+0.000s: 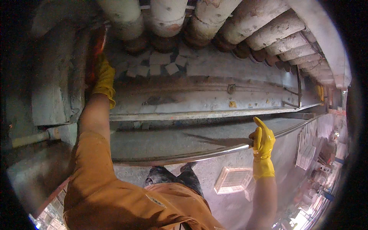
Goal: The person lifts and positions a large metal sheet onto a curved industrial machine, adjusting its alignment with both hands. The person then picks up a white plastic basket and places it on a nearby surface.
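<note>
My left hand [103, 78], in a yellow rubber glove, reaches up into shadow at the upper left. It is against a narrow reddish-orange surface [100, 40] beside a thick grey upright block [53, 76]. Its fingers are mostly lost in the dark, so I cannot tell whether they grip anything. My right hand [263, 140], gloved alike, is at the metal front rim [199, 156] of a long grey trough [165, 140]. One finger points out and the others are bent; nothing shows between them. A dark, finger-like shadow stretches left of it across the trough.
Whitish, crusted rollers [165, 17] line the top above a pale bed with several loose square pieces [160, 58]. A long ledge [207, 115] separates bed and trough. A pale plastic crate [234, 180] is on the floor; stacked goods fill the far right.
</note>
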A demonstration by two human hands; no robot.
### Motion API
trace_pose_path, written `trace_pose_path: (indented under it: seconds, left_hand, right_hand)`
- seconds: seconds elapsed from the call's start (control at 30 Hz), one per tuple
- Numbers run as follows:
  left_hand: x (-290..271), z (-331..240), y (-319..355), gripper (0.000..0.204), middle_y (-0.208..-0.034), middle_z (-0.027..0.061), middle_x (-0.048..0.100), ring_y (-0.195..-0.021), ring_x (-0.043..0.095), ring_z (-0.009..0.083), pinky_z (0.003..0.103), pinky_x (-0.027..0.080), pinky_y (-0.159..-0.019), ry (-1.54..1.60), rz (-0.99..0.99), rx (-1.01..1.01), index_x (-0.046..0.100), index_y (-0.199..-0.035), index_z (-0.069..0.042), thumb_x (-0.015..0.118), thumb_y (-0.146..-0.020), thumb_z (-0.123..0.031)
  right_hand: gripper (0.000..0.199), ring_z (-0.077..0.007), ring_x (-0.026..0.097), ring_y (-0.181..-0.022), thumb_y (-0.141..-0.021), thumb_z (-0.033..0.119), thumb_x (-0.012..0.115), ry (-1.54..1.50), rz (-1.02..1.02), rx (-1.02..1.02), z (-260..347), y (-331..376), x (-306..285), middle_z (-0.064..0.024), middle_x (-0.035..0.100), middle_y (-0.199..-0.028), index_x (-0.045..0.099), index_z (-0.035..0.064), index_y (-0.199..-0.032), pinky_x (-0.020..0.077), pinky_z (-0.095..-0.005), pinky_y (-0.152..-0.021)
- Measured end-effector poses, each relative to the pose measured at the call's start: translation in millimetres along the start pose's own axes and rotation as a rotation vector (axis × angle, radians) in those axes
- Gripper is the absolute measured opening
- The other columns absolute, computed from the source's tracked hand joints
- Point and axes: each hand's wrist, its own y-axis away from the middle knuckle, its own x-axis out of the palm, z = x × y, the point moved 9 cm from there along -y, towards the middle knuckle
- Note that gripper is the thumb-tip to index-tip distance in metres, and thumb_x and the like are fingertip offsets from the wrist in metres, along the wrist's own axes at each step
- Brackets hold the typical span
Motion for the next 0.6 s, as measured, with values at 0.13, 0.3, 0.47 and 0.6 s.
trace_pose_path:
  seconds: [0.13, 0.3, 0.47, 0.6]
  left_hand:
    - [-14, 1, 0, 0.045, -0.137, 0.0182, 0.061, -0.126, 0.057, 0.0362, 0.046, 0.046, -0.105, 0.023, 0.063, -0.023, 0.064, -0.132, -0.012, 0.058, -0.098, -0.041]
    - [-29, 4, -3, 0.044, -0.134, 0.0188, 0.063, -0.124, 0.059, 0.0364, 0.046, 0.047, -0.104, 0.094, 0.264, -0.108, 0.066, -0.13, -0.012, 0.059, -0.097, -0.041]
    - [-90, 4, 16, 0.043, -0.131, 0.0195, 0.065, -0.121, 0.061, 0.0366, 0.045, 0.048, -0.102, 0.234, 0.516, -0.192, 0.068, -0.127, -0.011, 0.06, -0.097, -0.041]
    - [-216, -68, 67, 0.043, -0.124, 0.017, 0.069, -0.117, 0.064, 0.0344, 0.044, 0.049, -0.1, 0.484, 0.596, -0.042, 0.071, -0.121, -0.01, 0.064, -0.095, -0.043]
  right_hand:
    - [0.037, -0.0227, 0.064, -0.066, -0.104, 0.033, 0.052, -0.034, -0.009, -0.023, -2, 0, 0, -0.0016, 0.068, -0.063, 0.071, 0.0082, -0.123, 0.0498, -0.0368, -0.068]
    - [0.033, -0.0251, 0.064, -0.066, -0.103, 0.031, 0.055, -0.017, -0.099, -0.078, 12, -6, -6, -0.0038, 0.069, -0.066, 0.073, 0.0096, -0.121, 0.0508, -0.0383, -0.069]
    - [0.03, -0.0308, 0.069, -0.072, -0.102, 0.03, 0.058, -0.046, -0.235, -0.171, 35, -14, -23, -0.0089, 0.072, -0.076, 0.075, 0.0107, -0.116, 0.0528, -0.0407, -0.068]
    - [0.027, -0.0373, 0.069, -0.072, -0.1, 0.034, 0.059, -0.024, -0.291, -0.165, 29, -19, -26, -0.0147, 0.072, -0.08, 0.076, 0.0142, -0.11, 0.053, -0.0443, -0.065]
